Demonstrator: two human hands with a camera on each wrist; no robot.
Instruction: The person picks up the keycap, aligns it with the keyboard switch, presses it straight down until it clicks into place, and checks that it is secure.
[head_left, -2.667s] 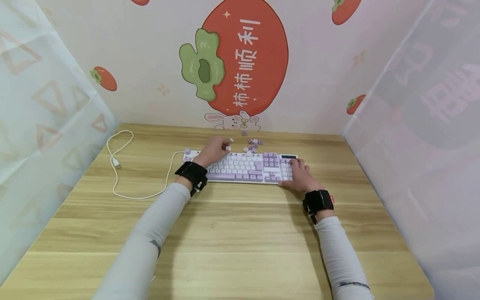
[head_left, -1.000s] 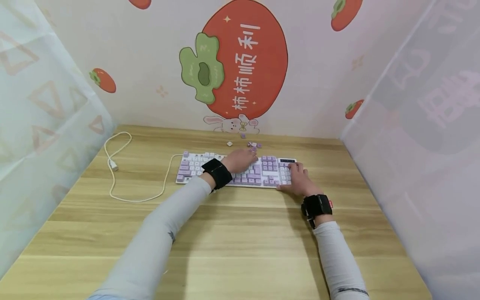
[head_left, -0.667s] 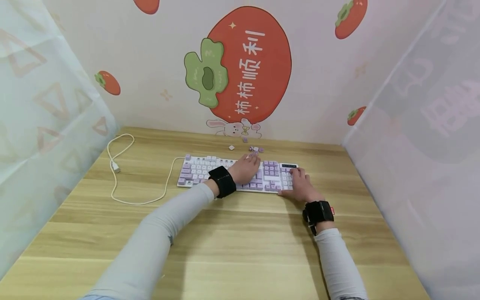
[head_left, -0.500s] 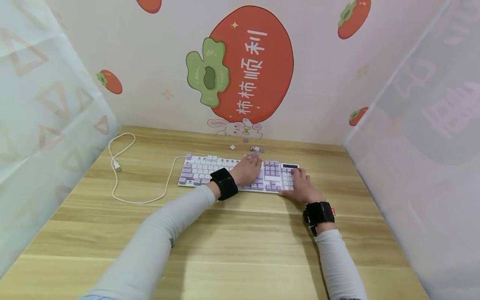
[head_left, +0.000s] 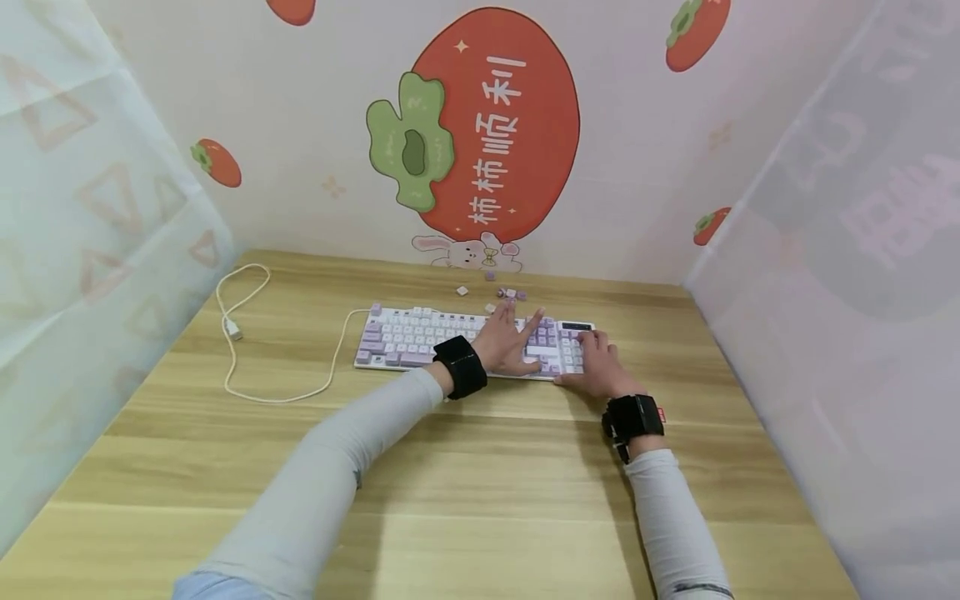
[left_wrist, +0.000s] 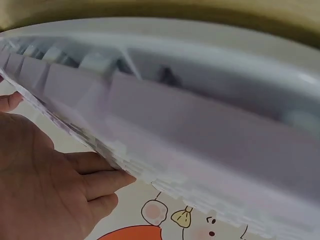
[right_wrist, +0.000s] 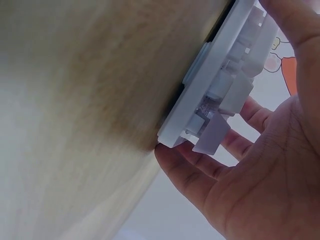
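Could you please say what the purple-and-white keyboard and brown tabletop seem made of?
The purple-and-white keyboard looks like plastic, probably matte, with evenly coloured keycaps; the light-brown tabletop could be satin wood or printed laminate, given its streaky grain.

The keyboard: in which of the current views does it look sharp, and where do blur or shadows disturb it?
Head view: the keyboard is fairly clear, with soft shadows on the table; left wrist view: the nearest keys are blurred, the left hand sharper; right wrist view: the keyboard's end is clearer, dark shadow beneath.
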